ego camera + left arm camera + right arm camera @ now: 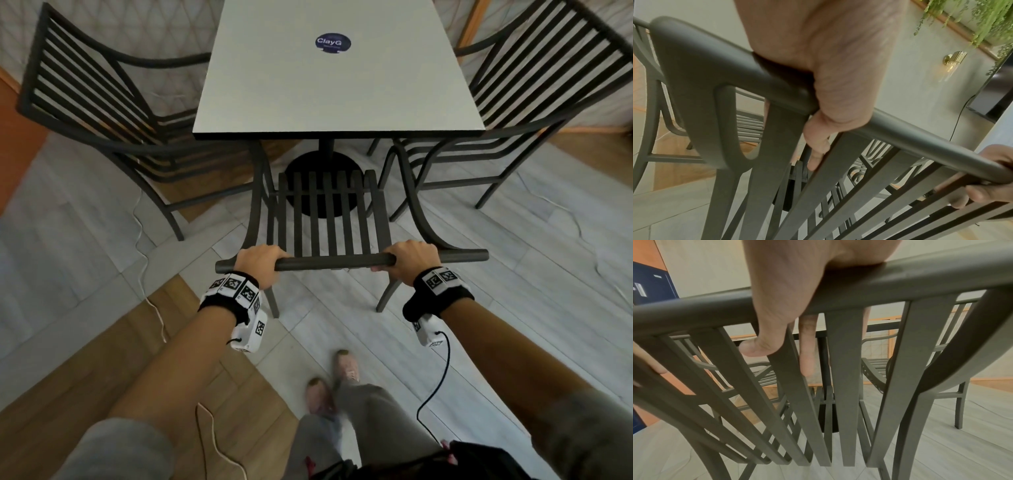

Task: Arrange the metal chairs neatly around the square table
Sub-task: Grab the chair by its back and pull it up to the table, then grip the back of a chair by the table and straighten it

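Both hands, left hand (257, 262) and right hand (413, 262), grip the dark slatted metal chair's (330, 219) top rail.

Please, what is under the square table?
Under the table, a dark post meets a round black base, and the front of the held chair reaches underneath. The tabletop covers the rest.

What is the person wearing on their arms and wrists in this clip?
Bare forearms, with grey sleeves pushed up near the elbows. Each wrist carries a black band ringed with white tiles bearing black square-code markers, and a small white camera block hangs below it. A thin white cable trails from the left wrist unit; a black cable runs from the right one. The hands are bare.
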The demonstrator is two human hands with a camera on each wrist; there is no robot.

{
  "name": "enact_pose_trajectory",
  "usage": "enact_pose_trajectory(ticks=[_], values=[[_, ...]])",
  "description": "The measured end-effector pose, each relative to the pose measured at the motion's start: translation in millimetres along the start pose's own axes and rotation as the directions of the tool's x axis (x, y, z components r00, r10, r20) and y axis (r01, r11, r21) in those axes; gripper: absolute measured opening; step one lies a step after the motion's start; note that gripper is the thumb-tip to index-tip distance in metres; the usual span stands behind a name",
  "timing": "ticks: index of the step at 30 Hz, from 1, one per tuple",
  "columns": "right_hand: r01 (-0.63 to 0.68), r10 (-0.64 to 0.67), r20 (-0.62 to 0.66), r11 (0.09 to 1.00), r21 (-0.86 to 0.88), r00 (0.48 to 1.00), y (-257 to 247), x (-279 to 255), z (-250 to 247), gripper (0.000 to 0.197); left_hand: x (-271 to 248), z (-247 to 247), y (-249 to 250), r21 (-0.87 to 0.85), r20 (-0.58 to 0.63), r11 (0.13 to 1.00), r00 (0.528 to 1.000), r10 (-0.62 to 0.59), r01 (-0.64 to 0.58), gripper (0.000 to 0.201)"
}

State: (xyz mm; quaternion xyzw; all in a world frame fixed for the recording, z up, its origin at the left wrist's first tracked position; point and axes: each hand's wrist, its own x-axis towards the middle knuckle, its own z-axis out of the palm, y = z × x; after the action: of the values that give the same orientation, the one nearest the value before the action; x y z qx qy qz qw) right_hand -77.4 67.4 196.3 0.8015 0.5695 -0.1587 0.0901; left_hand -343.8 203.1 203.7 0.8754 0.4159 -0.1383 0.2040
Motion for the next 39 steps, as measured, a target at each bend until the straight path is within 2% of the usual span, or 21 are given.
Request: enact_pose_trajectory(ticks=[11, 13, 16, 18, 21, 25, 28, 31, 36, 39], values=[[-0.012, 0.012, -0.014, 1.0, 0.002, 1.0, 21.8, 50.3, -18.6, 0.045, 48.0, -25.7, 10.2, -0.013, 0.004, 1.0, 1.0, -0.012, 0.012, 0.039], [-0.018, 0.018, -0.001, 1.0, -0.003, 1.0, 23.2, 53.8, -19.5, 0.04, 50.0, -26.2, 11.7, -0.002, 0.009, 1.0, 1.0, -0.021, 0.021, 0.037], [-0.019, 0.015, 0.084, 0.999, 0.045, 0.996, 23.0, 54.5, -21.0, 0.024, 48.5, -26.2, 12.8, -0.013, 0.023, 0.999, 0.999, -0.049, 0.05, 0.033], [0.019, -0.028, 0.134, 0.997, 0.069, 0.991, 21.1, 56.2, -25.4, 0.017, 46.8, -27.5, 12.1, -0.047, 0.02, 0.997, 0.997, -0.068, 0.069, 0.029], [0.157, -0.171, 0.171, 0.983, 0.09, 0.97, 4.0, 59.9, -40.3, 0.02, 40.0, -32.7, -0.2, -0.19, 0.047, 0.979, 0.997, -0.062, 0.069, 0.021], [0.373, -0.399, 0.262, 0.916, 0.146, 0.879, -59.0, 77.5, -70.8, 0.031, 24.4, -43.4, -45.8, -0.39, 0.067, 0.92, 0.998, -0.021, 0.046, 0.025], [0.466, -0.512, 0.289, 0.858, 0.215, 0.809, -127.7, 100.9, -92.7, 0.031, 10.9, -57.0, -95.6, -0.456, -0.036, 0.888, 0.995, -0.093, 0.066, 0.031], [0.531, -0.595, 0.246, 0.799, 0.28, 0.765, -201.5, 129.3, -111.1, 0.03, 1.7, -73.6, -164.1, -0.501, -0.094, 0.858, 0.978, -0.184, 0.113, 0.031], [0.541, -0.597, 0.155, 0.789, 0.291, 0.787, -319.9, 190.5, -133.2, 0.03, 0.2, -112.4, -297.5, -0.569, -0.162, 0.802, 0.932, -0.325, 0.181, 0.031], [0.518, -0.57, 0.135, 0.805, 0.29, 0.81, -380.2, 230.2, -140.0, 0.03, 3.9, -144.0, -364.7, -0.708, -0.162, 0.683, 0.898, -0.408, 0.182, 0.026]])
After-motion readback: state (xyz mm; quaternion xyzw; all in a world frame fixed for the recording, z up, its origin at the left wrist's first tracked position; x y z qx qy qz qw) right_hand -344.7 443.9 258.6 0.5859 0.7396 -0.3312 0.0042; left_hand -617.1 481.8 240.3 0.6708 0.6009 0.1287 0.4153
